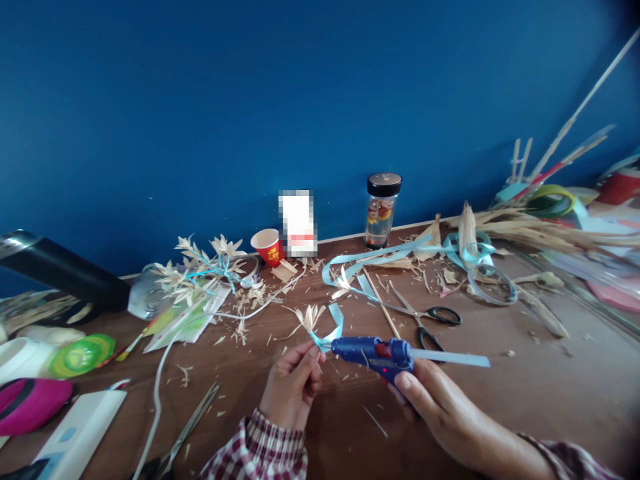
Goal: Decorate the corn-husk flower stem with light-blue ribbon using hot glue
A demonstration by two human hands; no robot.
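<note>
My left hand (293, 385) is closed in a pinch on a small straw flower (310, 319) wrapped with light blue ribbon (334, 328). My right hand (434, 405) grips a blue hot glue gun (373, 352), its nozzle pointing left at the ribbon by my left fingertips. A strip of blue ribbon runs to the right past the gun. Both sleeves are red plaid.
On the brown table (525, 393) lie black-handled scissors (425, 317), a second pair of scissors (187, 427) at the front left, straw flowers (200, 267), a red paper cup (267, 247), a black-lidded jar (383, 210), dried husks (530, 230), ribbon rolls and straw scraps. A blue wall stands behind.
</note>
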